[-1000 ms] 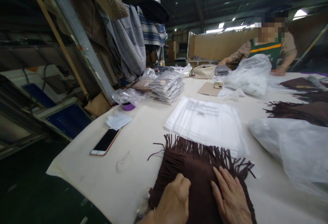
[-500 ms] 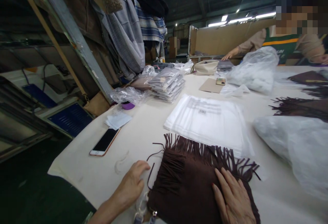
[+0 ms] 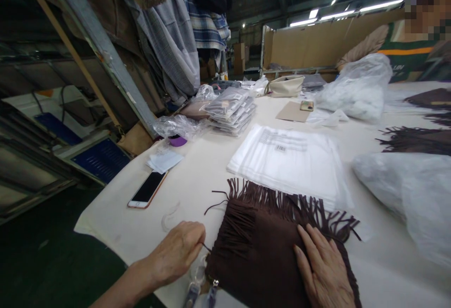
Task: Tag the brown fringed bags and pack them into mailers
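A dark brown fringed bag or cloth piece (image 3: 271,251) lies flat on the pale table before me. Its strips of fringe spread along the far edge and the left side. My right hand (image 3: 326,265) rests on its right part, fingers stretched out. At its left edge my left hand (image 3: 183,247) is closed in a pinch on a single thin fringe strand (image 3: 207,248), which runs back to the brown piece. Below the left hand, a metal clasp (image 3: 215,283) and clear plastic bits with straps (image 3: 193,289) show at the lower left corner.
White plastic bags with a barcode label (image 3: 282,148) lie just beyond the fringe. A phone (image 3: 146,190) and papers (image 3: 164,161) are at left. Bagged goods are stacked (image 3: 232,111) farther back. Filled plastic bags (image 3: 405,190) stand at right; a co-worker (image 3: 398,54) is behind them.
My left hand has closed on a fringe strand at the bag's left edge; its fingers were looser before. The right hand stays flat. The co-worker has shifted to the right in view.
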A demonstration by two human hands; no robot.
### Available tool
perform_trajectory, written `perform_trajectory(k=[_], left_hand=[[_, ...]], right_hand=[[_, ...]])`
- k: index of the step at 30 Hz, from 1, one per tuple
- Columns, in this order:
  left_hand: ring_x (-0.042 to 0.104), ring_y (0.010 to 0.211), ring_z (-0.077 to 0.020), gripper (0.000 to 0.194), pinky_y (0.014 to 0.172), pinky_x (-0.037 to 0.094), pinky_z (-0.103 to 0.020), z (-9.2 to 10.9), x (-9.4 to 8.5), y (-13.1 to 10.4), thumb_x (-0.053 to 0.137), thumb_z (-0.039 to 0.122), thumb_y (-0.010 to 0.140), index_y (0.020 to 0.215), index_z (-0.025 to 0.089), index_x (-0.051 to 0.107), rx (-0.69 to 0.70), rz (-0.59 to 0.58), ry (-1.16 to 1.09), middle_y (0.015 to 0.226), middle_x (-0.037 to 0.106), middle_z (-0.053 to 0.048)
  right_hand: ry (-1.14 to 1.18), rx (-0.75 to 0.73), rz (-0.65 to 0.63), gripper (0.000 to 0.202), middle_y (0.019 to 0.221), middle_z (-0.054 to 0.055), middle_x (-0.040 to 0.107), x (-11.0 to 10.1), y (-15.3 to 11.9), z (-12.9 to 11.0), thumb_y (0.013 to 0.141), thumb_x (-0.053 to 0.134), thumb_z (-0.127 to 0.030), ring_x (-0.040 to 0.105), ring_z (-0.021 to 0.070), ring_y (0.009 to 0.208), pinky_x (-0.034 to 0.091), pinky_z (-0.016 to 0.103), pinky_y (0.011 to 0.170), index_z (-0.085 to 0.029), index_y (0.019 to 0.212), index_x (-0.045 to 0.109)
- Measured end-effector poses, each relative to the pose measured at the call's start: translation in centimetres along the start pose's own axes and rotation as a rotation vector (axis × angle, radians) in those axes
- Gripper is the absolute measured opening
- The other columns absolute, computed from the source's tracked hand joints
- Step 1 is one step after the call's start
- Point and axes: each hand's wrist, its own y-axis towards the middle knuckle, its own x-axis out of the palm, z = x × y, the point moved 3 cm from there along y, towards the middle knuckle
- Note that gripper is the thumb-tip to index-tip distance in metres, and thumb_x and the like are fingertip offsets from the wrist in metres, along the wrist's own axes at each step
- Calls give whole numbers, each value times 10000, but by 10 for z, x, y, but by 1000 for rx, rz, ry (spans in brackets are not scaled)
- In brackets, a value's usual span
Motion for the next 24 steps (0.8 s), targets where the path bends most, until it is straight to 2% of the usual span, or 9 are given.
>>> perform_trajectory(k=[3, 5, 10, 13, 14, 16, 18, 20, 24], left_hand=[[542, 697, -177, 116, 619, 335, -283, 24, 9, -5, 431, 110, 782, 742, 214, 464, -46, -64, -16, 741, 598, 0], [553, 678, -170, 121, 604, 338, -276, 42, 27, -2, 454, 94, 771, 752, 211, 477, 33, 6, 30, 736, 609, -2], [489, 525, -135, 128, 472, 295, -274, 83, 75, 13, 499, 104, 807, 715, 190, 477, 531, 371, 182, 620, 562, 13], [483, 530, -114, 159, 478, 330, -243, 90, 75, 8, 382, 167, 918, 802, 192, 489, 770, 520, 38, 613, 546, 28], [504, 570, -117, 188, 516, 366, -232, 86, 69, 6, 320, 148, 926, 856, 194, 488, 757, 555, -47, 647, 557, 18], [553, 697, -139, 247, 629, 433, -240, 69, 54, 2, 278, 71, 873, 962, 191, 475, 550, 585, -190, 767, 587, -19], [567, 861, -173, 367, 765, 467, -289, 50, 46, 1, 335, 9, 752, 1052, 176, 464, 259, 514, -246, 921, 590, -61], [551, 950, -212, 487, 847, 467, -363, 39, 47, 3, 388, -6, 652, 1099, 167, 475, 65, 391, -223, 1005, 577, -81], [549, 935, -243, 457, 848, 473, -433, 49, 59, 15, 392, -3, 627, 1037, 149, 525, -26, 331, -226, 964, 582, -94]], right_hand=[[-5, -28, -4, 454, 1225, 170, 562, -4, 3, 0, 927, 294, -313, 421, 282, 1242, 245, 471, 1076, -93, 1309, 400], [-11, -17, -6, 467, 1226, 181, 552, -5, 4, 0, 927, 290, -328, 437, 288, 1222, 258, 472, 1063, -84, 1314, 388], [-15, -13, 4, 471, 1212, 176, 566, -4, 5, -1, 927, 292, -319, 473, 296, 1172, 278, 483, 1038, -83, 1327, 368], [-7, -27, 7, 441, 1202, 183, 572, -5, 4, -2, 920, 312, -288, 462, 307, 1177, 263, 480, 1046, -62, 1285, 415], [-9, -18, 1, 436, 1208, 187, 566, -5, 4, -2, 920, 314, -292, 461, 308, 1176, 263, 480, 1045, -60, 1271, 427], [-6, 10, -9, 434, 1220, 194, 553, -5, 5, -2, 922, 311, -305, 462, 308, 1173, 269, 483, 1039, -60, 1257, 437], [3, 32, -12, 434, 1225, 195, 544, -5, 6, -2, 923, 312, -315, 462, 307, 1171, 275, 485, 1034, -65, 1256, 436], [12, 43, -11, 432, 1228, 193, 538, -5, 7, -3, 923, 314, -314, 457, 306, 1174, 273, 488, 1035, -70, 1258, 434], [28, 64, -10, 444, 1241, 184, 525, -6, 7, -4, 923, 326, -327, 445, 300, 1180, 263, 480, 1041, -80, 1280, 418]])
